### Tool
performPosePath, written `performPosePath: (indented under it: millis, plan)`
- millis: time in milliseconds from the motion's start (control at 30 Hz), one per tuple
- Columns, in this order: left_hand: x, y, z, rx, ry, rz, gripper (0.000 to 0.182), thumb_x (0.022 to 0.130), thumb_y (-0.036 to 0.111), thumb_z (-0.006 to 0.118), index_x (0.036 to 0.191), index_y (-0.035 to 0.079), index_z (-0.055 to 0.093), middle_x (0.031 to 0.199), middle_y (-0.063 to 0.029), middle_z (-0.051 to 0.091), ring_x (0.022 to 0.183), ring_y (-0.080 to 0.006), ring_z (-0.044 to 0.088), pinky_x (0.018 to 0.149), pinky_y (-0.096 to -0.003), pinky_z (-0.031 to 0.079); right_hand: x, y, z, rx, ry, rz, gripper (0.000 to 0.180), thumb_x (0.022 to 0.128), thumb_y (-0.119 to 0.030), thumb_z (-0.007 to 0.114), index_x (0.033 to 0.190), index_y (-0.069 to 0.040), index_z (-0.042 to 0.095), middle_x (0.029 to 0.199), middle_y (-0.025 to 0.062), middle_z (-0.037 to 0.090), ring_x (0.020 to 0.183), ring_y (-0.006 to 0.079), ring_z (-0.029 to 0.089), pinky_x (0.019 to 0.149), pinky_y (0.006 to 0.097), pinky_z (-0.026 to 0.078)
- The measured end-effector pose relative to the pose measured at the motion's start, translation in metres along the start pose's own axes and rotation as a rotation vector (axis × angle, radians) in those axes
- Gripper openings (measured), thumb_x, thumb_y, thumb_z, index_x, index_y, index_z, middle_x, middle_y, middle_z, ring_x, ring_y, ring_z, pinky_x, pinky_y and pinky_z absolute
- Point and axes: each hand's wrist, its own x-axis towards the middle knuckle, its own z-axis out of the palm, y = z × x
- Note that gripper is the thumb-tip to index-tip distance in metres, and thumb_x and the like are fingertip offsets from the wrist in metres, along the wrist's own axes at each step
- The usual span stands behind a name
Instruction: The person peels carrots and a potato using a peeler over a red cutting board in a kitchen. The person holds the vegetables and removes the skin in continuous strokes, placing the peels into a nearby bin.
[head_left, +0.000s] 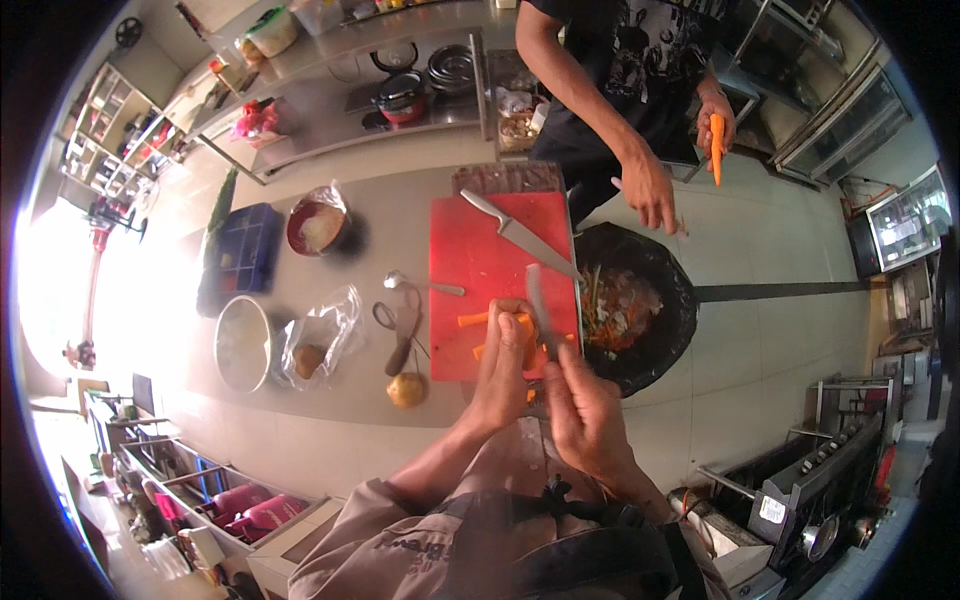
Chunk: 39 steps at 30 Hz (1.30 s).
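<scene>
My left hand (504, 360) presses orange carrot pieces (527, 337) against the red cutting board (457, 240). My right hand (581, 420) grips a knife (534, 292), its blade slanting up and away beside my left fingers; motion blurs it. A carrot stick (472, 320) pokes out left of my left hand, and small carrot bits lie near the board's right edge. Farther up the board rests a large chef's knife (525, 234) with a metal handle. A metal utensil (448, 289) lies across the board's left edge.
Left of the board are scissors (385, 315), a potato (406, 390), a plastic bag (326, 330), a white tub (244, 345), a red bowl (300, 232) and a blue divided tray (244, 247). Right stands a black-lined scrap bin (671, 322). Opposite, a person's hand (709, 127) holds a carrot (717, 150).
</scene>
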Motion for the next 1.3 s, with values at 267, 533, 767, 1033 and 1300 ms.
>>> performPosePath:
  millis: [267,533,767,1033,1300]
  plan:
    - [0.013,0.021,0.005,-0.668,0.085,-0.233,0.047,0.120,0.052,0.033,0.120,0.011,0.054,0.101,-0.0052,0.058,0.087,-0.0153,0.056,0.076,-0.0315,0.049,-0.012,0.002,0.007,-0.089,0.005,-0.068,0.049,0.111,-0.004,0.054,0.158,0.007,0.047,0.108,0.0226,0.072,0.079,0.0245,0.072,0.069,0.0358,0.056]
    - [0.011,0.026,0.008,-0.742,-0.009,-0.172,0.044,0.120,0.051,0.034,0.119,0.012,0.055,0.104,-0.0063,0.059,0.092,-0.0182,0.058,0.081,-0.0334,0.050,-0.020,0.004,0.011,-0.058,-0.013,0.032,0.050,0.110,-0.001,0.054,0.160,0.008,0.045,0.124,0.0310,0.074,0.094,0.0294,0.080,0.079,0.0365,0.061]
    - [0.010,0.026,0.010,-0.701,0.001,-0.150,0.042,0.120,0.049,0.034,0.118,0.012,0.053,0.104,-0.0061,0.055,0.093,-0.0181,0.056,0.084,-0.0333,0.049,-0.018,0.005,0.014,-0.080,-0.002,-0.002,0.053,0.109,0.003,0.053,0.160,0.011,0.042,0.136,0.0342,0.069,0.116,0.0426,0.076,0.091,0.0415,0.062]
    - [0.002,0.021,0.015,-0.647,0.084,-0.166,0.043,0.121,0.049,0.033,0.127,0.010,0.053,0.112,-0.0074,0.059,0.100,-0.0176,0.059,0.091,-0.0335,0.053,-0.012,0.004,0.017,-0.028,0.040,-0.101,0.056,0.109,0.004,0.053,0.162,0.011,0.038,0.150,0.0345,0.060,0.129,0.0456,0.070,0.102,0.0440,0.059]
    - [-0.004,0.026,0.018,-0.399,0.148,-0.151,0.047,0.121,0.048,0.030,0.132,0.009,0.053,0.117,-0.0076,0.062,0.099,-0.0157,0.061,0.092,-0.0321,0.054,-0.006,0.001,0.017,-0.007,0.055,-0.136,0.058,0.110,0.003,0.053,0.165,0.009,0.035,0.152,0.0342,0.059,0.132,0.0448,0.068,0.104,0.0434,0.057]
